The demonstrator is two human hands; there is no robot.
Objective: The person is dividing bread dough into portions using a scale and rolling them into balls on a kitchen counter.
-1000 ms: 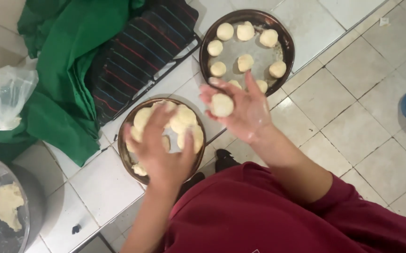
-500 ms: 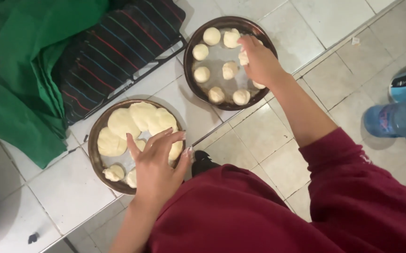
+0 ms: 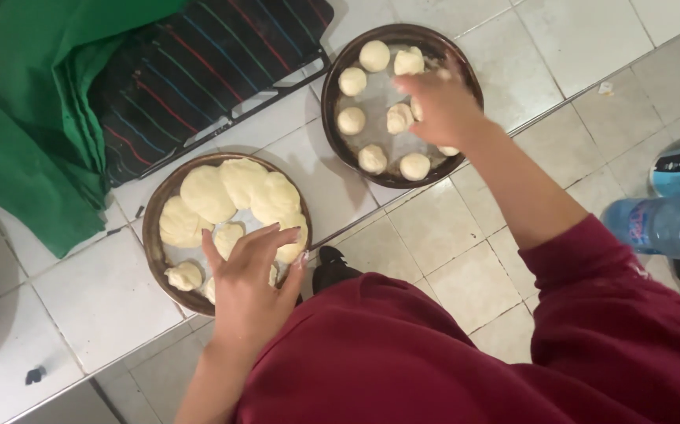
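Small pale dough ball (image 3: pixel 425 110) under my right hand (image 3: pixel 443 108), grip hidden; left hand (image 3: pixel 249 275) spread over round brown tray (image 3: pixel 153 235); I'd set gently, spaced.

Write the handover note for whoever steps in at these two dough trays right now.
Left hand: open, fingers spread over the near round tray, on its large puffy dough pieces.
Right hand: over the far round tray, at its right side; whether it grips a ball cannot be seen.
Done: far tray holds a ring of small dough balls, plus some inside it.
Left: bare spots remain in both trays.
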